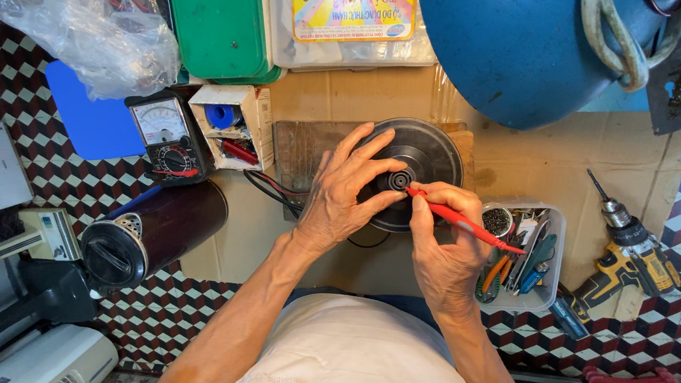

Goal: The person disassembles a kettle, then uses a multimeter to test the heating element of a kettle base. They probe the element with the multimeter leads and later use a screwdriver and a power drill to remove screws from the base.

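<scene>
A round black disc-shaped part [431, 154] lies on a wooden board [294, 150] over brown cardboard. My left hand [347, 192] rests flat on the disc, fingers spread toward its centre hub [398, 180]. My right hand [444, 243] pinches a red test probe [458, 220], whose tip touches the hub. Black and red leads [270, 186] run left toward an analogue multimeter [167, 135].
A clear tray of hand tools [526, 255] sits right of my hand, a yellow cordless drill [630, 257] beyond it. A dark cylindrical appliance [149, 231] lies at left. A blue tub [521, 46], green lids [220, 13], a plastic bag [91, 13] and a small parts box [230, 123] stand behind.
</scene>
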